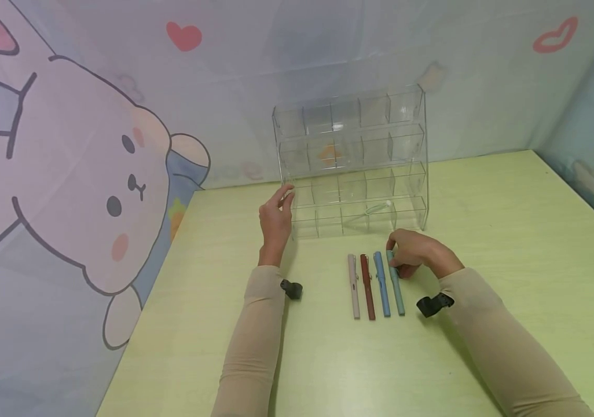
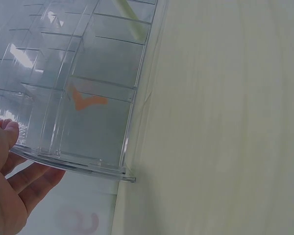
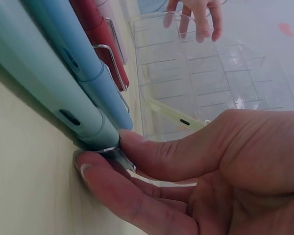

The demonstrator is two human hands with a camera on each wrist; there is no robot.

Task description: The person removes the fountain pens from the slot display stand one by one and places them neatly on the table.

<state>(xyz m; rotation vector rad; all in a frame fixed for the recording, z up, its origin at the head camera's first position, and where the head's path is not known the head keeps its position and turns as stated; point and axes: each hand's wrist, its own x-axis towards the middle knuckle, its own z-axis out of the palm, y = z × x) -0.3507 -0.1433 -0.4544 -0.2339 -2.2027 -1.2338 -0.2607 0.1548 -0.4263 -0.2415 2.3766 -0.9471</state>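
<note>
My left hand (image 1: 275,223) grips the left side edge of a clear tiered rack (image 1: 425,191), thumb on one face and fingers behind it in the left wrist view. On the table, my right hand (image 1: 418,253) pinches the clip end of a green pen (image 3: 54,98) between thumb and fingers. Beside that pen lie a blue pen (image 1: 382,286), a dark red pen (image 1: 367,288) and a pale pink pen (image 1: 354,289), roughly parallel. A pale yellow-green pen (image 1: 377,209) leans slantwise in the rack's lowest row.
The rack stands at the back of the light yellow-green table (image 1: 318,365), near a printed cloth backdrop (image 1: 234,87). Its tiers are divided into small compartments. Black wrist cameras sit on the left sleeve (image 1: 255,330) and the right sleeve (image 1: 505,341).
</note>
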